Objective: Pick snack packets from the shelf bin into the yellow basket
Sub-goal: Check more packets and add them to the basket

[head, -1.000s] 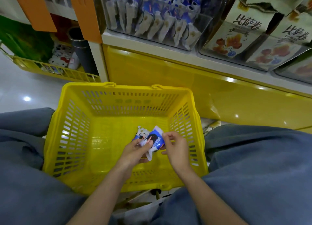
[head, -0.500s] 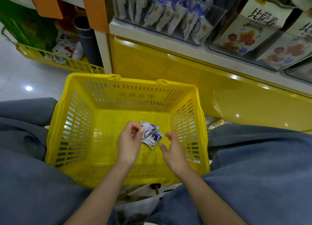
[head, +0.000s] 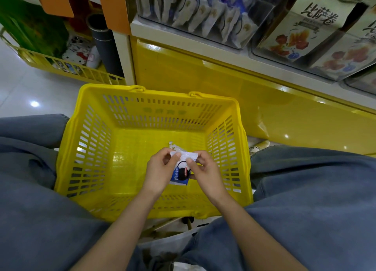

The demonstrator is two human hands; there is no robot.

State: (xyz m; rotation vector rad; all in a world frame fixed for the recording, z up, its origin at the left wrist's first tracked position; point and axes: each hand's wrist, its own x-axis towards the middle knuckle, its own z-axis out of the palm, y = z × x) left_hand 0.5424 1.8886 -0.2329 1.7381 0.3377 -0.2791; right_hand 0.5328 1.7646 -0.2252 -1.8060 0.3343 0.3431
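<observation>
Fingers point(head: 178, 154) of the left hand point(head: 160, 172) are curled, thumb and forefinger pinching the top-left corner of a blue-and-white snack packet point(head: 180, 176). The right hand point(head: 205, 174) mirrors it, nipped on the top-right edge.

Both hands hold this one packet inside the yellow basket point(head: 162, 111), above its floor and a little toward its right wall. Gripping the sealed top with two hands probably lets the packet hang straight, so it can be laid flat rather than dropped askew. Whether its lower edge touches the basket floor I cannot tell.

A second packet point(head: 175, 147) peeps out just beyond the knuckles, toward the basket's far wall — apparently lying on the floor already.

Past the basket's far rim and above it, the clear shelf bin point(head: 205, 14) holds a row of similar packets standing upright, the supply for further picks. The basket sits between the person's trouser legs point(head: 30, 189), close under the bin — likely to keep each carry short.
</observation>
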